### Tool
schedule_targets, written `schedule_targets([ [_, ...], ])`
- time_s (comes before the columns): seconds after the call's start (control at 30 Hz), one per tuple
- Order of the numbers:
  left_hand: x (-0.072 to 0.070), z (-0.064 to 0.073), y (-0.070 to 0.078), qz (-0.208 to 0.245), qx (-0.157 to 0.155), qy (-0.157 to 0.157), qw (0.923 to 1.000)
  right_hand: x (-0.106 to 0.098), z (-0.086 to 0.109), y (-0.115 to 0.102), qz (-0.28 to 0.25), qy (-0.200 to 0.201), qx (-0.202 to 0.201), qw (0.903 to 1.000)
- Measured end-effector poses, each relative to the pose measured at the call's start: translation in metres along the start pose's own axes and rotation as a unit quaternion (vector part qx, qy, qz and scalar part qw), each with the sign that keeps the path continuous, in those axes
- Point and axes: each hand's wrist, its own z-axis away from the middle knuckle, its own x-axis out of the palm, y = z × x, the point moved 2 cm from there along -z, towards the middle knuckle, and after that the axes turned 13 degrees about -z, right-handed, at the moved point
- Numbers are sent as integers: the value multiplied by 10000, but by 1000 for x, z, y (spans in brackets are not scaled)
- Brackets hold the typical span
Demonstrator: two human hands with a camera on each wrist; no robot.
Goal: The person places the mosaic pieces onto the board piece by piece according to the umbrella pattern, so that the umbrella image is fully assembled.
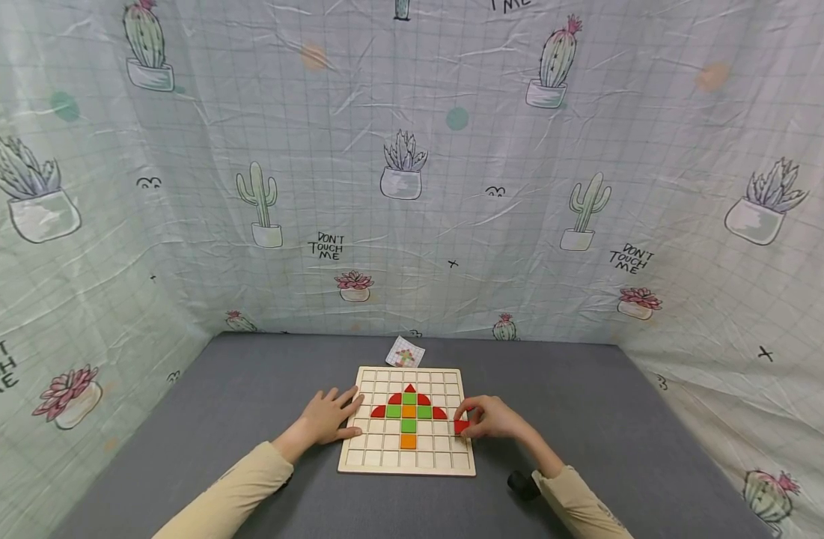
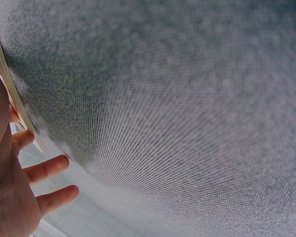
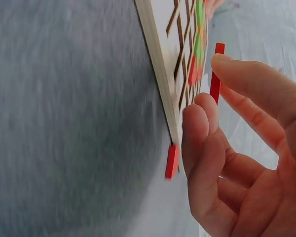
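A square wooden grid board [image 1: 378, 460] carries a figure of red, green and orange tiles, with a red triangle [image 1: 410, 388] at its top and an orange square [image 1: 408, 442] at its bottom. My left hand [image 1: 324, 417] lies with fingers spread, fingertips at the board's left edge. At the right edge, my right hand [image 1: 495, 418] pinches a red square tile [image 1: 461, 427] between thumb and fingers. The right wrist view shows this tile [image 3: 216, 89] edge-on, raised over the board. Another red piece [image 3: 171, 162] appears there, right beside the board's edge.
Just behind the board lies a small paper card [image 1: 405, 352] printed with a similar coloured figure. A black object [image 1: 522, 485] is by the right sleeve. The dark grey tabletop [image 1: 250, 397] meets a cactus-printed sheet [image 1: 398, 247] at the back and sides.
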Motion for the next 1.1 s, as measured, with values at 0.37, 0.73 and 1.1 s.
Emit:
schedule_targets([
  [0.37, 0, -1, -1, -63, -14, 119, 9999, 23, -8, -14, 32, -193, -162, 9997],
  [0.73, -1, 0, 0, -21, -3, 35, 10000, 44, -16, -28, -38, -450, -344, 9984],
  [1.1, 0, 0, 0, 50, -44, -91, 9999, 63, -24, -37, 44, -547, -175, 9983],
])
